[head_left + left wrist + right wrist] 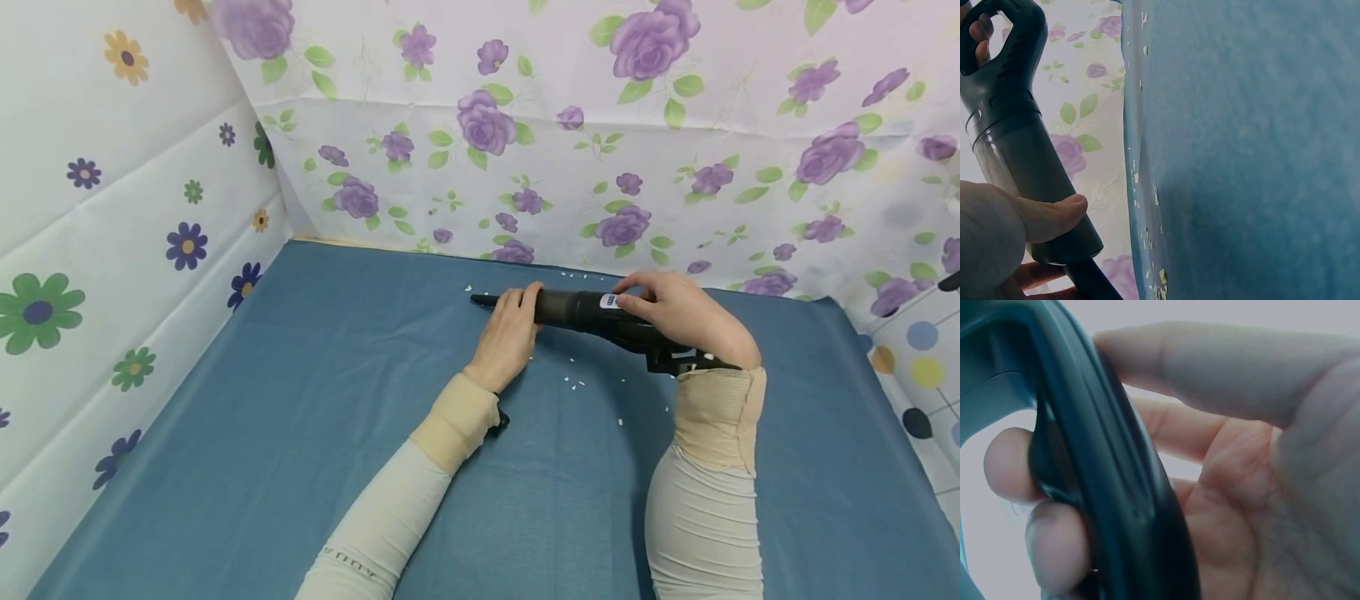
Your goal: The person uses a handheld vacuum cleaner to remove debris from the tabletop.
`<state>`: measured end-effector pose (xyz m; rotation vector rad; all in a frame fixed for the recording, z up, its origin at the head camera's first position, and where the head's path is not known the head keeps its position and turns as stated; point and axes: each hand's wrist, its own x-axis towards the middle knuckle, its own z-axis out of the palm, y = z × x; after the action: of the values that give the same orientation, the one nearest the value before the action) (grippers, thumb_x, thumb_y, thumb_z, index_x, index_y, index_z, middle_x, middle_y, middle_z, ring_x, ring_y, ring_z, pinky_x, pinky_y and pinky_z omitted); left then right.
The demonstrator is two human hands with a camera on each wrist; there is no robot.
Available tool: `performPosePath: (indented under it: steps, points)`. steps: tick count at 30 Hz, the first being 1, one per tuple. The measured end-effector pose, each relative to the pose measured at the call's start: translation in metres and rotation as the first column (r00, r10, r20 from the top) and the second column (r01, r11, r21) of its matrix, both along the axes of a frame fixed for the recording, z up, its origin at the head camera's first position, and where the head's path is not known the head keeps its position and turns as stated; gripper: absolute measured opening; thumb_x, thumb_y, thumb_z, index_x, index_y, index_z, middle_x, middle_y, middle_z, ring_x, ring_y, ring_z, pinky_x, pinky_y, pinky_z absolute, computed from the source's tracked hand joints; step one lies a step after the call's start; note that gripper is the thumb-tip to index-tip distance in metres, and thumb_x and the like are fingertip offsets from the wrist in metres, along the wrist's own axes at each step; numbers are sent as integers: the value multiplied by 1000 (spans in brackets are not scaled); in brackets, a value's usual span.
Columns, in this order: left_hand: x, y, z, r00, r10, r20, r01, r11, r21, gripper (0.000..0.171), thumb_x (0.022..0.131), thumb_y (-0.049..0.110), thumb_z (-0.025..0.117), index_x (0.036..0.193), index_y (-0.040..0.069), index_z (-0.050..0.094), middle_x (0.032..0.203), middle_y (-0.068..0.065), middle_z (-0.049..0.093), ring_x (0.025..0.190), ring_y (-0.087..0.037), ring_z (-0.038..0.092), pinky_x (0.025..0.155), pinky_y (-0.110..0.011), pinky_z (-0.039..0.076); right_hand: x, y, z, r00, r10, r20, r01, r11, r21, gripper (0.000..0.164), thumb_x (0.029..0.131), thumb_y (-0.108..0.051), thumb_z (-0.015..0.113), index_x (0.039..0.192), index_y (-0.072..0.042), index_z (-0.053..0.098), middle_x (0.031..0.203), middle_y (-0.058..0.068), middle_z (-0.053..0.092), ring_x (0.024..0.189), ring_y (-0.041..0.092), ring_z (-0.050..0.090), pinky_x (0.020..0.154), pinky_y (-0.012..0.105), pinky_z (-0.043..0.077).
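A black handheld vacuum cleaner (588, 310) is held sideways over the blue cloth, its narrow nozzle (483, 299) pointing left in the head view. My left hand (506, 337) grips the front end by the nozzle. In the left wrist view, the thumb lies across the smoky dust cup (1029, 156), with other fingers partly hidden beneath it. My right hand (686, 312) holds the looped handle (1110, 462) at the rear. The right wrist view shows fingertips passing through the loop and the thumb against its outer side.
Small white scraps (573, 384) lie scattered on the blue cloth (315, 400), under the vacuum and along the back edge. A flower-patterned sheet (420, 150) rises behind the table, with another patterned sheet (150, 250) on the left. A tiled, dotted surface (922, 367) stands at the right.
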<state>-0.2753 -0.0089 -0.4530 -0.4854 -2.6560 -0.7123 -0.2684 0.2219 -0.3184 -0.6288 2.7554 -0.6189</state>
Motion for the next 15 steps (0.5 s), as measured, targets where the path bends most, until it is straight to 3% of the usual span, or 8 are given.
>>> performPosePath:
  steps: [7,15]
  points:
    - [-4,-6,3,1000,-25,11,26,1000,-6,59,87,12,71,139,10,41,126,-16,54,123,-31,47,97,-45,46,0,-4,3,1000,10,-18,-10,1000,-2,37,102,-31,47,127,-6,58,79,13,61,59,21,47,56,36,37]
    - [-9,-16,6,993,-55,100,56,998,-8,59,91,17,67,143,15,39,129,-14,52,127,-31,44,96,-47,47,0,-12,-3,1000,3,-8,-3,1000,-23,33,102,-28,50,125,-7,59,75,14,59,58,21,47,55,36,38]
